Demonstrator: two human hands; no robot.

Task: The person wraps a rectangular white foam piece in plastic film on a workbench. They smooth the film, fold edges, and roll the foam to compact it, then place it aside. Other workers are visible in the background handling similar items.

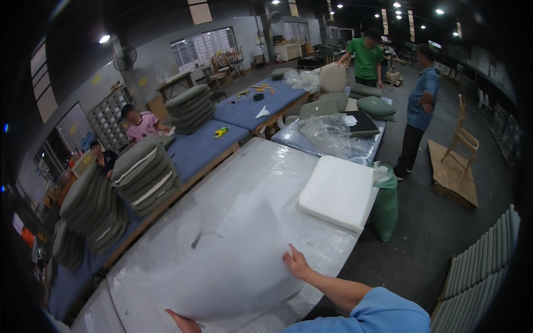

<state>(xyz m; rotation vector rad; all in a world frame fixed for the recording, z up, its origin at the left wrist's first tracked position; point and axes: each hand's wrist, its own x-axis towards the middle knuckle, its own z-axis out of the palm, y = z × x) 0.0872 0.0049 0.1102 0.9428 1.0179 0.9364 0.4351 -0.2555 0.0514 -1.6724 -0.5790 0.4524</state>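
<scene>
A thin, soft white sheet (244, 261), perhaps batting or foam, spreads in front of me over a table (277, 161) wrapped in clear plastic. Its right edge is pinched in my right hand (298, 263), the fingers closed on it. At the bottom of the view my left hand (184, 322) is at the sheet's near edge; it is partly cut off and its fingers are mostly hidden. The sheet bulges upward between my two hands. Beyond my right hand, a stack of white foam seat pads (337, 188) with rounded corners lies at the table's right edge.
Stacked grey-green cushions (145, 175) stand on a blue-topped table (205, 145) to the left. Plastic film and cushions cover another table (333, 136) ahead. A green sack (386, 205) stands by the right edge. Several people are nearby; a wooden chair (465, 136) stands on cardboard.
</scene>
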